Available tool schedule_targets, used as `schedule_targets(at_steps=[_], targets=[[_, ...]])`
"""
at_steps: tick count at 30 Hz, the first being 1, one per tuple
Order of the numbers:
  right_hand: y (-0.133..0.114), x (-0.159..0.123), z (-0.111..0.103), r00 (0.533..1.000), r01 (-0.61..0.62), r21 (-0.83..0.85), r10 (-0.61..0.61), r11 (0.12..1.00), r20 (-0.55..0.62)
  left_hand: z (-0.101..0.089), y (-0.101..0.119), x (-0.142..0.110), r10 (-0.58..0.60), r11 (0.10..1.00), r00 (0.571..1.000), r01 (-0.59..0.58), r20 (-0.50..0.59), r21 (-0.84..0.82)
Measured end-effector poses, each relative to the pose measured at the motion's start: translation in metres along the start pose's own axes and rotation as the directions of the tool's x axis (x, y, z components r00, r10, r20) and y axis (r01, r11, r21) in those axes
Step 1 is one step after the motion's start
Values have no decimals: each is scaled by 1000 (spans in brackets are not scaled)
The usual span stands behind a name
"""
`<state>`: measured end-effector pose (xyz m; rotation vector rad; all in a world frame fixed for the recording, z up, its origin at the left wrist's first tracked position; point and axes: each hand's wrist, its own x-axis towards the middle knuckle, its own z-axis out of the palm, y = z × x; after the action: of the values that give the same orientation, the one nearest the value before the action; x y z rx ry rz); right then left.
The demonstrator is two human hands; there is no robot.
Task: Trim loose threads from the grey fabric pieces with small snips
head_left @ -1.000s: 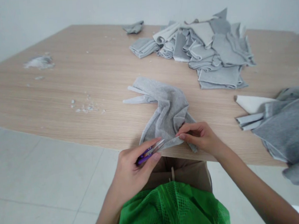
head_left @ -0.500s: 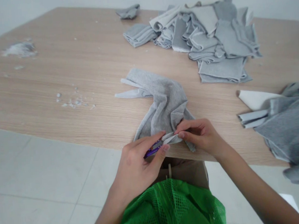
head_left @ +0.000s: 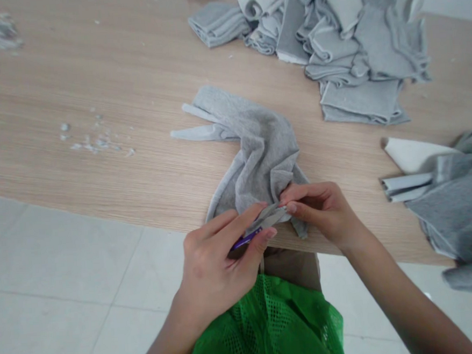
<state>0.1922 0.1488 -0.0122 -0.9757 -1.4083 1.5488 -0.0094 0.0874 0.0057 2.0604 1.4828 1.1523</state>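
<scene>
At the table (head_left: 147, 178), the hands (head_left: 221, 259) (head_left: 329, 213) have drawn closer, left gripping snips (head_left: 247, 239), right pinching grey cloth (head_left: 253, 143).

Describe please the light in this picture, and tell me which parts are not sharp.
Head view: light soft and even, no strong glare on the table; faint shadows in the folds of the grey cloth; slight blur overall, the small scraps soft-edged, and the blades of the purple-handled snips hard to separate from the cloth.

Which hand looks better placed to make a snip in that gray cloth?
Left, I'd judge. The left hand holds the purple-handled snips, blades pointing toward the near edge of the gray cloth, while the right hand pinches that edge.
</scene>
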Motion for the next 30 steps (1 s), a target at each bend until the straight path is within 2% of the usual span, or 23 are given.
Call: schedule_targets(at_steps=[10,30], targets=[[8,-1,-5,999,-39,61,40,997,-9,6,0,1,13,1000,1000,-13,-7,-8],[6,-2,-5,995,-88,96,91,992,-31,10,-2,-2,-7,1000,999,7,-31,-7]])
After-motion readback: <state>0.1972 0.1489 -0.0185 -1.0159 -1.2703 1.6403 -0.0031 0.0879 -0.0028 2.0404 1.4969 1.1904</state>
